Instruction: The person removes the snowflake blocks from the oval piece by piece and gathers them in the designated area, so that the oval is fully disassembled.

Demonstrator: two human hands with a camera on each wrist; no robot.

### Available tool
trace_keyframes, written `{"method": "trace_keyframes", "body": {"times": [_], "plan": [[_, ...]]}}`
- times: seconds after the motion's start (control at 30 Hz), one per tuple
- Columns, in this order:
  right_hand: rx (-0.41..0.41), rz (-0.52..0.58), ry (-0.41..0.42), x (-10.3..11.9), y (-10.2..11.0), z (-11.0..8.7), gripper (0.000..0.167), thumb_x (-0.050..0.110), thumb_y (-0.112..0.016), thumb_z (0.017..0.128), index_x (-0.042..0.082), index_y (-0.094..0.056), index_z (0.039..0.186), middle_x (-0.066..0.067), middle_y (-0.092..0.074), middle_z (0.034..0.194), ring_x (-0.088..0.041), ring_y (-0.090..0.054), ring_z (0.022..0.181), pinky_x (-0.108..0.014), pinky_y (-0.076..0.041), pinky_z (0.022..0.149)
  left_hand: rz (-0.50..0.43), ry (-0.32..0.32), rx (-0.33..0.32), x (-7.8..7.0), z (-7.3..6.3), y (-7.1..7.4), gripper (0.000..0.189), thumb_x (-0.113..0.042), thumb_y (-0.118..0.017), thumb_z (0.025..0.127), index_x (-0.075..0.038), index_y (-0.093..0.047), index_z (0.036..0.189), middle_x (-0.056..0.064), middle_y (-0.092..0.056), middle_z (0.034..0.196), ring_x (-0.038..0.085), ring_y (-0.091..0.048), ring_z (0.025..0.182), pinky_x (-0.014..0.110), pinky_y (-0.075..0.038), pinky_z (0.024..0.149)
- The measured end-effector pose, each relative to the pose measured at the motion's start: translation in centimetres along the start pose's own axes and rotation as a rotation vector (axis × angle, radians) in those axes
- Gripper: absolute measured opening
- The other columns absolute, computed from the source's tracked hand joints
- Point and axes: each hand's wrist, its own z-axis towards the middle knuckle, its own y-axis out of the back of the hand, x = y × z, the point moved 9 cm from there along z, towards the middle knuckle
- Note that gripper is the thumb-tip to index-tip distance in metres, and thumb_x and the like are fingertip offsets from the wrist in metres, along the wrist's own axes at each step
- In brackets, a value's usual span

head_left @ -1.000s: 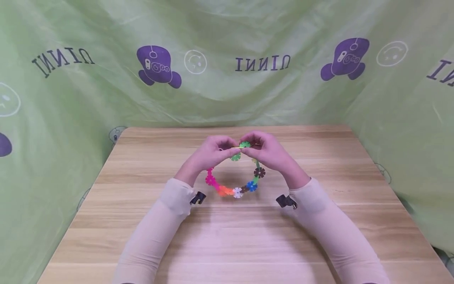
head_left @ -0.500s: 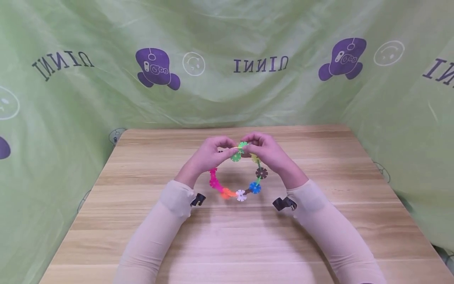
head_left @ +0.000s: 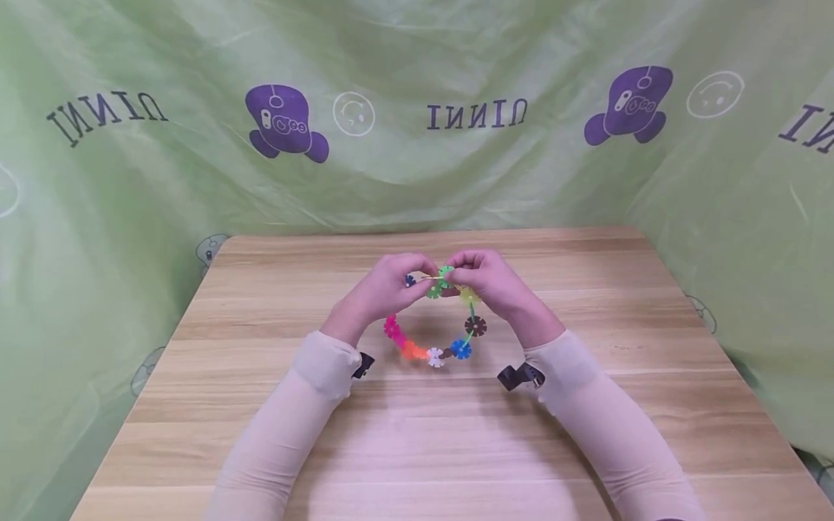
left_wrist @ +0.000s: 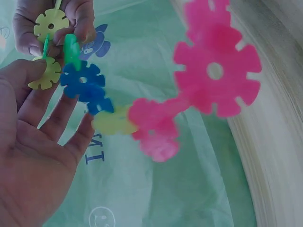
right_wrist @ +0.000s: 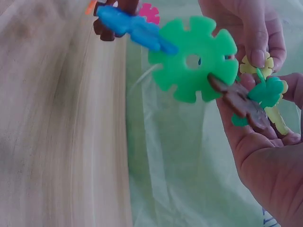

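A loop of notched plastic snowflake discs [head_left: 435,357] in several colours hangs between my two hands above the table. My left hand [head_left: 387,288] pinches a yellow disc [left_wrist: 46,78] under its thumb, its other fingers spread behind. Across from it, my right hand [head_left: 491,281] grips the loop by a green disc [head_left: 446,276]. The fingertips of both hands almost meet at the far side of the loop. Pink discs [left_wrist: 218,71] hang nearest the left wrist camera, joined on to yellow and blue discs [left_wrist: 83,79]. A large green disc [right_wrist: 191,59] fills the middle of the right wrist view.
A light wood table [head_left: 430,449] lies under both forearms. Green cloth [head_left: 391,43] with purple prints hangs behind and at both sides. A black wrist mount [head_left: 521,376] sits at the right cuff, another [head_left: 363,365] at the left one.
Both hands have come slightly lower and nearer. The loop has swung a little, and a dark blue disc shows more plainly beside the left fingers. The grip stays at the same far side.
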Motion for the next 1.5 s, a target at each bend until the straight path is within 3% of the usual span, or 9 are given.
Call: {"method": "trace_keyframes", "body": {"times": [0.2, 0.57, 0.73, 0.87, 1.0, 1.13, 1.33, 1.5], "plan": [[-0.039, -0.04, -0.002, -0.1, 0.1, 0.1, 0.013, -0.003, -0.065, 0.086, -0.008, -0.062, 0.098, -0.014, -0.068, 0.087, -0.032, -0.069, 0.082, -0.049, -0.05, 0.094, 0.022, -0.029, -0.021, -0.2, 0.1, 0.2, 0.009, -0.002, -0.069, 0.088, -0.005, -0.069, 0.096, 0.004, -0.072, 0.096, 0.018, -0.066, 0.097, 0.032, -0.052, 0.087], [-0.091, -0.111, -0.022, -0.5, 0.0, 0.2, 0.012, -0.006, -0.063, 0.085, -0.009, -0.061, 0.097, -0.015, -0.065, 0.086, -0.023, -0.069, 0.075, -0.038, -0.057, 0.081, 0.149, -0.158, -0.112, -1.1, 0.1, 0.4, 0.011, -0.003, -0.075, 0.081, -0.006, -0.065, 0.083, 0.005, -0.069, 0.084, 0.021, -0.063, 0.083, 0.042, -0.046, 0.084], [-0.112, -0.125, -0.042, -0.6, -0.3, 0.2, 0.013, -0.005, -0.063, 0.084, -0.008, -0.061, 0.097, -0.013, -0.063, 0.086, -0.022, -0.068, 0.074, -0.034, -0.057, 0.078, 0.22, -0.197, -0.13, -1.7, 0.1, 0.2, 0.017, -0.004, -0.077, 0.078, -0.007, -0.06, 0.077, 0.002, -0.065, 0.076, 0.02, -0.059, 0.077, 0.042, -0.044, 0.083], [-0.124, -0.129, -0.053, -0.6, -0.1, 0.2, 0.014, -0.003, -0.063, 0.084, -0.007, -0.062, 0.097, -0.015, -0.063, 0.089, -0.024, -0.068, 0.076, -0.037, -0.058, 0.08, 0.241, -0.189, -0.122, -1.6, 0.1, 0.2, 0.023, 0.0, -0.075, 0.076, -0.007, -0.053, 0.073, 0.001, -0.059, 0.071, 0.02, -0.052, 0.073, 0.039, -0.042, 0.077], [-0.123, -0.15, -0.054, -0.5, 0.5, 0.1, 0.014, -0.002, -0.064, 0.085, -0.006, -0.062, 0.097, -0.017, -0.066, 0.091, -0.026, -0.069, 0.081, -0.042, -0.056, 0.084, 0.215, -0.123, -0.081, -1.0, 0.0, 0.7, 0.021, 0.006, -0.067, 0.075, -0.006, -0.05, 0.074, 0.005, -0.059, 0.075, 0.022, -0.053, 0.074, 0.033, -0.045, 0.07], [-0.118, -0.171, -0.034, -0.2, 1.1, 0.0, 0.014, 0.001, -0.065, 0.085, -0.005, -0.063, 0.097, -0.016, -0.067, 0.09, -0.028, -0.07, 0.082, -0.043, -0.055, 0.086, 0.202, 0.016, -0.033, 0.8, 0.0, 1.2, 0.011, 0.002, -0.067, 0.082, -0.004, -0.059, 0.086, 0.009, -0.066, 0.085, 0.025, -0.062, 0.084, 0.034, -0.053, 0.075], [-0.097, -0.133, -0.036, -0.1, 1.2, -0.2, 0.012, -0.001, -0.063, 0.087, -0.006, -0.061, 0.098, -0.016, -0.066, 0.089, -0.039, -0.068, 0.09, -0.044, -0.054, 0.091, 0.185, 0.379, 0.019, 6.8, -1.3, 1.1, 0.015, -0.014, -0.064, 0.094, -0.007, -0.067, 0.107, 0.008, -0.07, 0.1, 0.022, -0.065, 0.09, 0.036, -0.055, 0.081], [-0.084, -0.125, -0.048, -0.1, 1.3, -0.5, 0.014, 0.001, -0.065, 0.088, -0.005, -0.061, 0.1, -0.016, -0.066, 0.09, -0.043, -0.067, 0.091, -0.045, -0.051, 0.094, 0.143, 0.563, 0.035, 12.0, -3.3, 1.0, 0.019, -0.018, -0.06, 0.095, -0.008, -0.065, 0.109, 0.007, -0.066, 0.093, 0.021, -0.06, 0.08, 0.036, -0.052, 0.071]]}}
